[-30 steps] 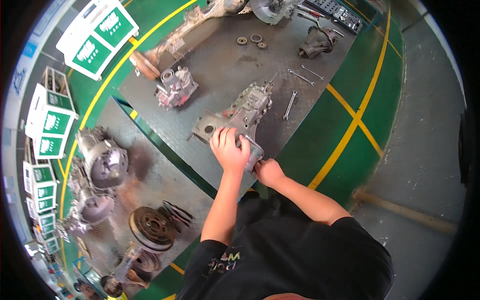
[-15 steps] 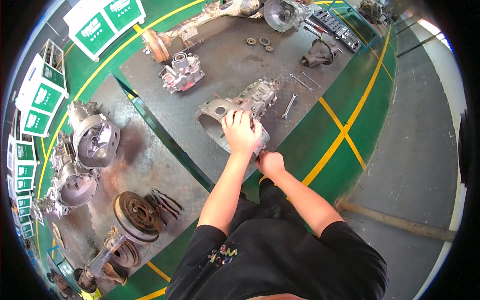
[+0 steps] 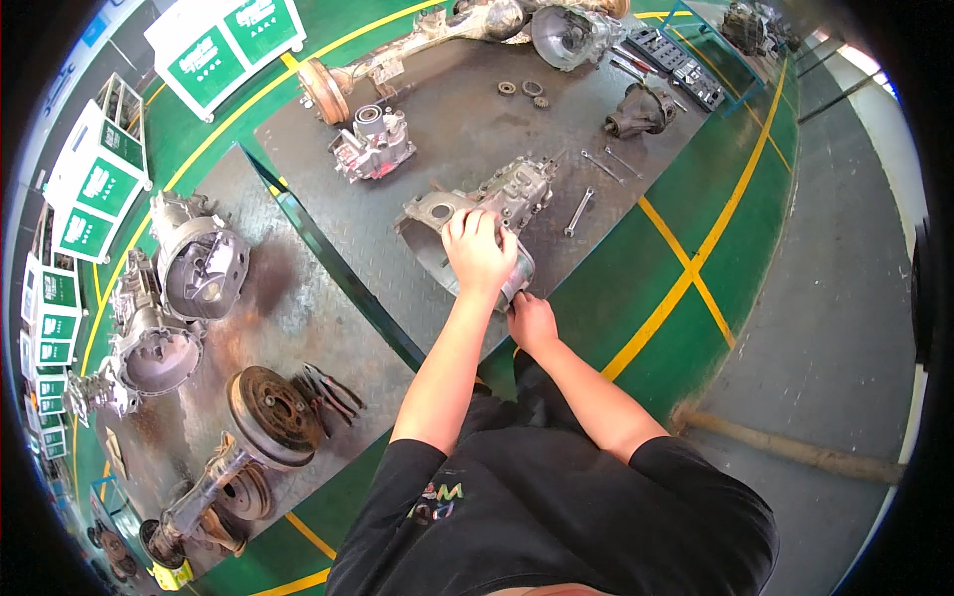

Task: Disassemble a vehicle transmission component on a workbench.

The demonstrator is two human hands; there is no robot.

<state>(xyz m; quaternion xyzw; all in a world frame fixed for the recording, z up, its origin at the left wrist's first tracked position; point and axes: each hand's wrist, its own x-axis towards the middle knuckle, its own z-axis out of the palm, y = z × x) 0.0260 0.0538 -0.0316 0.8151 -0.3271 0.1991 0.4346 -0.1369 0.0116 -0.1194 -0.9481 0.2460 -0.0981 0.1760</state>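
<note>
A grey cast-metal gearbox housing (image 3: pixel 512 194) lies on a dark checker-plate platform (image 3: pixel 447 139). My left hand (image 3: pixel 477 253) rests flat on its near end, fingers spread over the casing. My right hand (image 3: pixel 532 320) grips the housing's lower near edge, close to the platform's rim. A wrench (image 3: pixel 578 211) lies just right of the housing, and two more thin wrenches (image 3: pixel 606 164) sit a little farther off.
A smaller gear assembly (image 3: pixel 373 147), a long axle (image 3: pixel 397 55), loose bearings (image 3: pixel 522 91) and a differential part (image 3: pixel 636 111) sit farther back. Bell housings (image 3: pixel 199 263), brake drums (image 3: pixel 268 402) and pliers (image 3: pixel 333 392) fill the left platform. Green floor with yellow lines surrounds; sign boards stand left.
The view has shifted, so the housing sits higher in the picture. Both hands stay on the housing's near end.
</note>
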